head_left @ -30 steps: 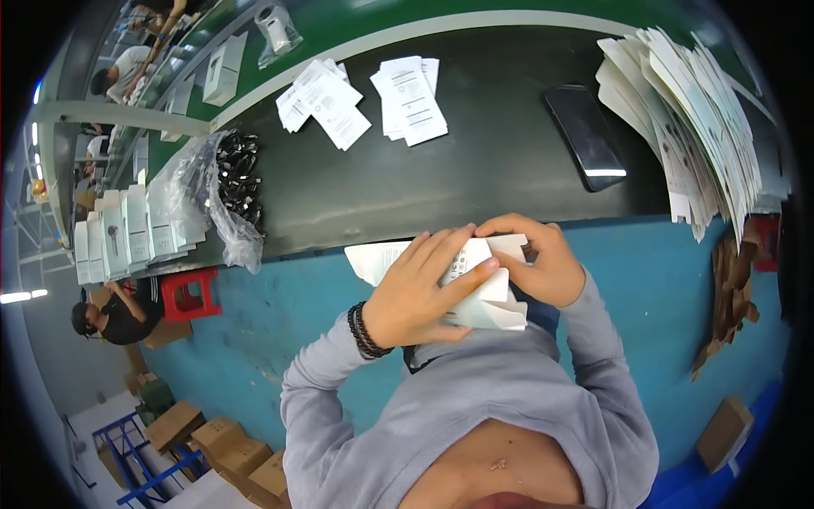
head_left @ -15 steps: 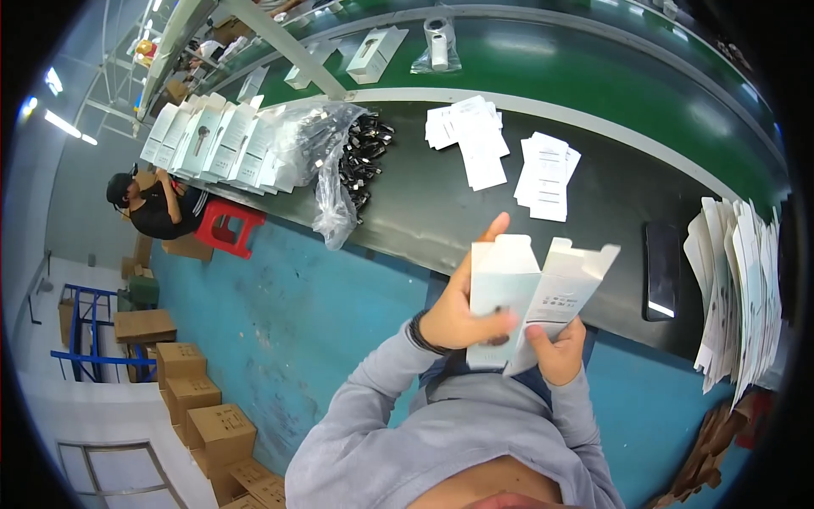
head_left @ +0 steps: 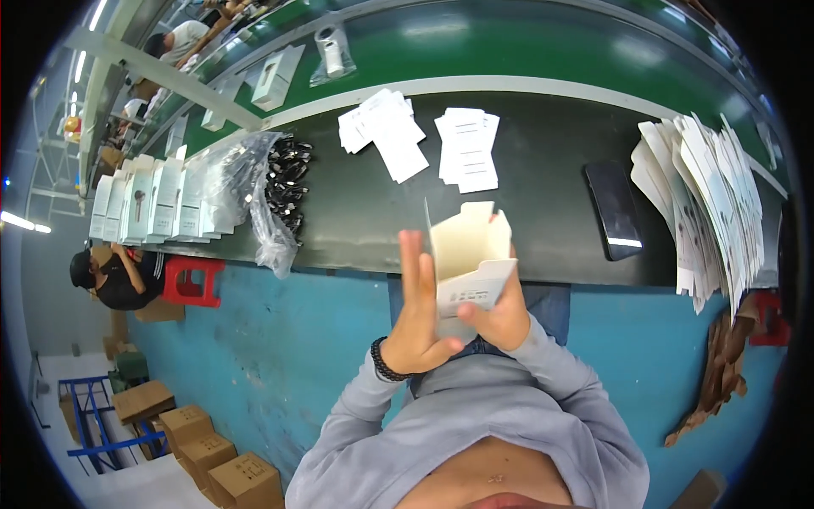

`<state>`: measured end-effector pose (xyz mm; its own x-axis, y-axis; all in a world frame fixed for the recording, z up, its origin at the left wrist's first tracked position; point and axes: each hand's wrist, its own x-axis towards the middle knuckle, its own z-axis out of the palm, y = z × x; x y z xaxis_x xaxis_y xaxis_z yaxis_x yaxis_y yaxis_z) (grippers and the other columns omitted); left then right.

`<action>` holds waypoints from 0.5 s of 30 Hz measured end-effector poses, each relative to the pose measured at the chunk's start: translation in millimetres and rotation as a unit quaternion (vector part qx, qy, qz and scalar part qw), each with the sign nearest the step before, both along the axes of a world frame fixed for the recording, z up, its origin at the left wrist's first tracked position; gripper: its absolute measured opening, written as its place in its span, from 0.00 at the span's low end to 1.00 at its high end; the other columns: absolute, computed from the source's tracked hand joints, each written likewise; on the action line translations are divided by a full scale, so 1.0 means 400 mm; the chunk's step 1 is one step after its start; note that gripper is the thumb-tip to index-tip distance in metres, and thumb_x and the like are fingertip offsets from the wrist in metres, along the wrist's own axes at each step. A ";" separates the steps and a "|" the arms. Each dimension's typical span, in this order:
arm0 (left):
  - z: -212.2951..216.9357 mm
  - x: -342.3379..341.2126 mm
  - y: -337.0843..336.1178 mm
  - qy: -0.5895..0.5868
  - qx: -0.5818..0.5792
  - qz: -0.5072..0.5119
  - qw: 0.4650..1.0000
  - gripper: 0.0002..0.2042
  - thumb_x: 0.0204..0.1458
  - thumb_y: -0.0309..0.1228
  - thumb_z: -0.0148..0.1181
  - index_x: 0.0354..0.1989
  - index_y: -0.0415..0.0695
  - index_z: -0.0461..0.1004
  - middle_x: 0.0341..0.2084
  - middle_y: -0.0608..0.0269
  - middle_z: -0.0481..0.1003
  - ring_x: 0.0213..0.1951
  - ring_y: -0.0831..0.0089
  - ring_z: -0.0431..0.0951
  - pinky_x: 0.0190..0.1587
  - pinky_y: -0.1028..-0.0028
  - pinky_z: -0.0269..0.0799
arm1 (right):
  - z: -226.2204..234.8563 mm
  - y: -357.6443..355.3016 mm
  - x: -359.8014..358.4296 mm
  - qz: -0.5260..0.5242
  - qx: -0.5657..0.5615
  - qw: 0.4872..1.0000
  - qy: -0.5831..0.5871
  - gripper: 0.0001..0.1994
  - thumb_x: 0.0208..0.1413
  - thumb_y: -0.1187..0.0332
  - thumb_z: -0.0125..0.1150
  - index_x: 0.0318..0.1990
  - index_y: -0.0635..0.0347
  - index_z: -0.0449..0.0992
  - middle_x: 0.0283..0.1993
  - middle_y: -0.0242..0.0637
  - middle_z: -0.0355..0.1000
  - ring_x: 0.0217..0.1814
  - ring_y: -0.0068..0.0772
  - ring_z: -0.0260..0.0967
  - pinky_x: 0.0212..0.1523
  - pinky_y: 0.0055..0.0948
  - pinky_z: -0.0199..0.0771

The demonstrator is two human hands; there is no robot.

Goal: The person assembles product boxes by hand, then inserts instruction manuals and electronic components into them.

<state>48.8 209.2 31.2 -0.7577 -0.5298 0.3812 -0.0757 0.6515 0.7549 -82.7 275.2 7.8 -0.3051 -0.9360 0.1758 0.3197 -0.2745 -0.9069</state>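
Head view: uncapped white carton [head_left: 472, 287] by the 6 o'clock edge of the desk [head_left: 365, 231]. Right hand [head_left: 506, 317] grips its 3 o'clock side; left hand [head_left: 414, 327] flat, fingers extended, along 9 o'clock. Uneven squeezing could buckle the thin-looking walls.

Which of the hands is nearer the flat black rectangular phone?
Right: the right hand, gripping the white cardboard box, is left of the phone; the left hand is farther left.

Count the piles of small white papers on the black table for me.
2. The left pile lies between the black cables and the right pile; the right pile lies just beyond the open box. The box or the plastic bag could hide more.
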 end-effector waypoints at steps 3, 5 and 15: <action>-0.005 0.015 -0.016 0.102 -0.116 0.013 0.988 0.40 0.52 0.60 0.37 0.65 0.42 0.43 0.56 0.43 0.58 0.64 0.43 0.43 0.59 0.42 0.27 | -0.007 0.011 -0.006 0.027 -0.013 0.997 0.074 0.52 0.38 0.59 0.71 0.65 0.60 0.39 0.63 0.45 0.51 0.63 0.38 0.52 0.59 0.33 0.54; 0.037 0.021 -0.034 0.034 -0.110 -0.022 0.993 0.38 0.52 0.59 0.37 0.63 0.42 0.48 0.55 0.42 0.60 0.64 0.43 0.42 0.60 0.45 0.29 | -0.035 0.029 -0.018 0.022 -0.010 0.992 0.128 0.51 0.37 0.59 0.72 0.65 0.60 0.41 0.61 0.46 0.53 0.61 0.38 0.54 0.58 0.33 0.55; -0.006 -0.048 0.035 0.330 0.099 0.017 0.938 0.22 0.43 0.14 0.51 0.48 0.45 0.58 0.33 0.54 0.70 0.42 0.56 0.72 0.43 0.58 0.65 | 0.001 0.017 0.058 -0.090 -0.127 0.987 -0.040 0.25 0.49 0.60 0.61 0.50 0.60 0.58 0.53 0.51 0.60 0.51 0.37 0.60 0.51 0.34 0.60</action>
